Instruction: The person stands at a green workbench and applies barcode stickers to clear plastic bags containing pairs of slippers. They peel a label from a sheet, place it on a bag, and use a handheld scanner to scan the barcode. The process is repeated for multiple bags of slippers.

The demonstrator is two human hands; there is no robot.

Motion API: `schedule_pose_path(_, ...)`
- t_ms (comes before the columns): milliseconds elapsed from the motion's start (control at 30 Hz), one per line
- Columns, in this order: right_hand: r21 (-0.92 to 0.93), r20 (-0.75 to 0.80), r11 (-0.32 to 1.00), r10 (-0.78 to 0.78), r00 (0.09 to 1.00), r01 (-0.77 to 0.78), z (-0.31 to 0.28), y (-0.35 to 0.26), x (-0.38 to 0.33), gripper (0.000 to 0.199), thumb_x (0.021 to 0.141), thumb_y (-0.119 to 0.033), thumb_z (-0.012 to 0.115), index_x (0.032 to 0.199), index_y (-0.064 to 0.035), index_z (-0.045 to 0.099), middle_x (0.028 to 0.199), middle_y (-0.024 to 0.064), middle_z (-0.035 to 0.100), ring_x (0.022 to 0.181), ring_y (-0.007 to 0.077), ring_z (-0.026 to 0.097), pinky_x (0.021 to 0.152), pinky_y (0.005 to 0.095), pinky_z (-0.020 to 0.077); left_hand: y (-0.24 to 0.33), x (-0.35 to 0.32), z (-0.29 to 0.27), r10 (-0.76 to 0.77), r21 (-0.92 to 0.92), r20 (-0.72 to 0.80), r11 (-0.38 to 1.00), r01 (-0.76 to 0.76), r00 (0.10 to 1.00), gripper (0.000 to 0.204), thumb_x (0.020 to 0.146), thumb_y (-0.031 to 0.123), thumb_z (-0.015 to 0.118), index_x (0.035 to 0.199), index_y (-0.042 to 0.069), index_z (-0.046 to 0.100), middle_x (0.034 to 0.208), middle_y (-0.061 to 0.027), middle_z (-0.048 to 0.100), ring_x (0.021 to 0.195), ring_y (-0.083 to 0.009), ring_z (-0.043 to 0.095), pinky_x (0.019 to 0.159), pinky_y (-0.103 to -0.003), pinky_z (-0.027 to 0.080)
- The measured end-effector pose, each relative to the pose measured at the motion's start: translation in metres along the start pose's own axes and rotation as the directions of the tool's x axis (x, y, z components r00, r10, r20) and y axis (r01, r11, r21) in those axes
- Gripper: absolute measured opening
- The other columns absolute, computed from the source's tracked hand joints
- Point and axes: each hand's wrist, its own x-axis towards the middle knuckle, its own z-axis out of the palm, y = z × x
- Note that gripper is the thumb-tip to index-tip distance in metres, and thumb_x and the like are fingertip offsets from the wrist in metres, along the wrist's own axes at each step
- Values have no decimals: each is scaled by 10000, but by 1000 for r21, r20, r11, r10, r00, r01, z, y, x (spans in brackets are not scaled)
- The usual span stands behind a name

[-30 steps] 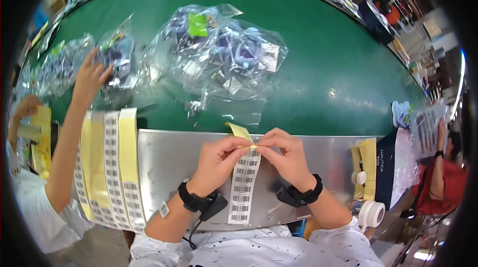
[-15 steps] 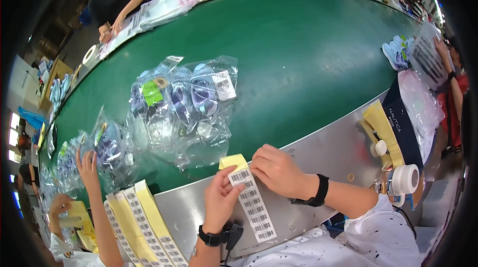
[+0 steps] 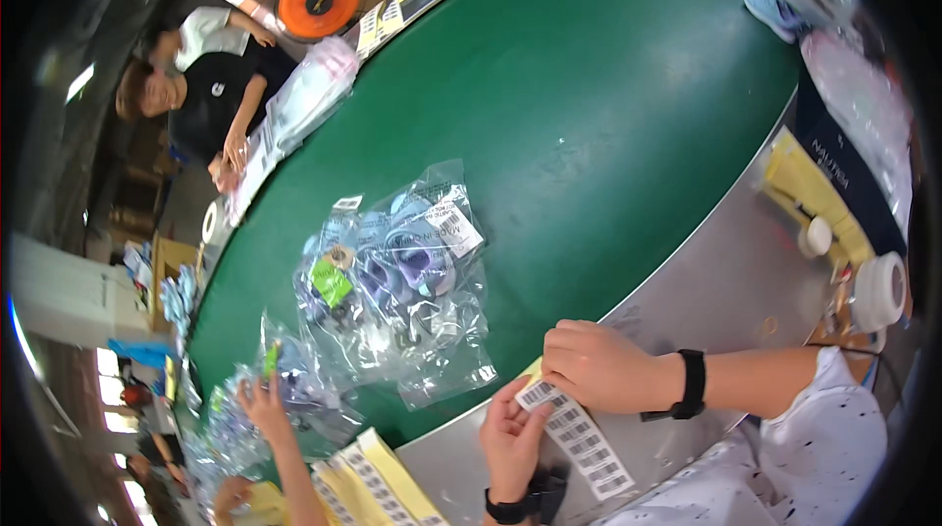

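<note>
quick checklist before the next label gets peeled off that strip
1. Both hands on the label strip: ok, left hand under its near end, right hand pinching the top.
2. Label already lifted from the backing: cannot tell, right fingers cover that edge.
3. Bag of goods within view on the green belt: ok, it lies just beyond the strip.
4. Spare label sheets at hand: ok, lying to the left on the metal ledge.
5. Other person's hand away from the strip: ok, it is on another bag.

Bagged goods [image 3: 397, 281] crowd the belt's [image 3: 608, 104] near edge; beyond lies open.
</note>
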Motion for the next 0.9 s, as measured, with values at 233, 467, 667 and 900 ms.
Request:
schedule_pose_path(233,204,94,979,-25,995,5,-27,3,25,125,738,-81,650,796,0,574,811,103,559,786,228,544,681,327,458,1,5,2,-77,56,-63,995,80,995,451,831,-97,611,1253,-54,457,1096,-154,631,942,-156,641,812,-242,513)
schedule_pose_path(467,842,223,238,663,715,-484,-61,142,148,217,873,-129,667,998,32,594,1014,90,606,939,159,585,817,301,500,1,8,11,-65,4,-90,998,66,994,469,843,-117,586,1279,-82,416,1126,-199,617,992,-199,638,857,-276,517)
schedule_pose_path(667,821,520,-136,578,629,-554,-36,188,209,280,878,-82,643,1088,75,547,1119,191,571,1028,299,588,895,394,519,-5,7,9,-91,3,-129,996,92,987,487,812,-146,587,1269,-78,431,1121,-210,620,987,-211,646,843,-283,525)
schedule_pose_path(900,769,548,-79,591,592,-634,-20,190,226,209,866,-88,652,1030,34,608,1045,166,638,968,239,615,808,345,511,-9,8,13,-65,22,-100,997,67,993,489,817,-143,587,1273,-80,423,1146,-216,610,1004,-216,642,851,-288,524)
